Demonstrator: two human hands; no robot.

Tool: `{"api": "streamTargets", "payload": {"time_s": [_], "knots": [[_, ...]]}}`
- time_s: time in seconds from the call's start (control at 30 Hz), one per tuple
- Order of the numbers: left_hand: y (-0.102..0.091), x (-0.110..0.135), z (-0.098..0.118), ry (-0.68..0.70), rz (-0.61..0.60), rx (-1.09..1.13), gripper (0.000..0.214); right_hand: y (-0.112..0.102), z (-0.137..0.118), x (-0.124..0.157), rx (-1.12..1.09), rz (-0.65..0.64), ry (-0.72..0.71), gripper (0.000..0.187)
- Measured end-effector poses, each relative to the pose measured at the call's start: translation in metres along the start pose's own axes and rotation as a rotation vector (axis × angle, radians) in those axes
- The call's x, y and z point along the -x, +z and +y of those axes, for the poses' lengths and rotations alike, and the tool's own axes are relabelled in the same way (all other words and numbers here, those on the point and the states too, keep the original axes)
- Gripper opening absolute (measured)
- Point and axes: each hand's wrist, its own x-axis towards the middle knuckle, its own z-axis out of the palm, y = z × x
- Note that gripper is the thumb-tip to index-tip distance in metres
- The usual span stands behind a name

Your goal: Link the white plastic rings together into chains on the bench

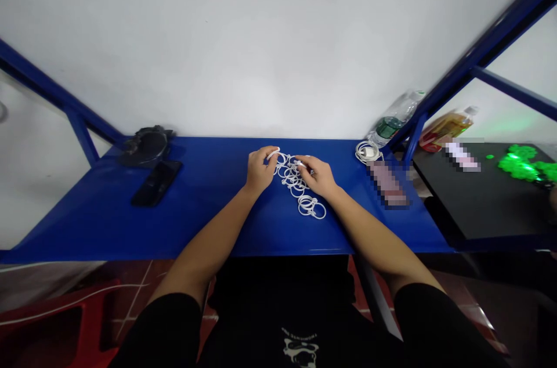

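Observation:
Several white rings (297,188) with small knobs lie in a loose, overlapping cluster on the blue table, between and below my hands. My left hand (260,169) is closed at the upper left of the cluster, a white ring (273,153) pinched between its thumb and fingers. On the other side, my right hand (318,173) is closed too, its fingertips gripping a small white ring (299,163) that they partly cover. A few more rings (311,206) sit nearer the table's front edge, below my right hand.
On the blue table (195,223), a black phone (156,183) and a dark round object (148,146) lie at left. A coiled white cable with charger (369,152), a plastic bottle (394,118) and a blurred-out item (389,183) are at right. Blue bars (483,43) flank the table.

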Motion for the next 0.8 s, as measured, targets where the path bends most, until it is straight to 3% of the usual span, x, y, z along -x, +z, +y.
{"api": "streamTargets", "payload": {"time_s": [0.17,0.33,0.6,0.8], "knots": [[0.001,0.0028,0.0011,0.175,-0.1,-0.033,0.028,0.0002,0.0004,0.0015,-0.013,0.004,0.014,0.029],[0.0034,0.0045,-0.0043,0.218,-0.183,-0.101,0.03,0.0004,-0.0012,0.0031,-0.072,0.005,0.018,0.022],[0.0083,0.0062,-0.004,0.352,-0.112,-0.133,0.012,-0.0024,0.0001,0.0042,-0.1,0.017,0.013,0.011],[0.0084,0.0077,-0.0035,0.4,-0.17,-0.149,0.013,-0.0008,0.0023,0.0024,-0.113,0.002,-0.08,0.021]]}}
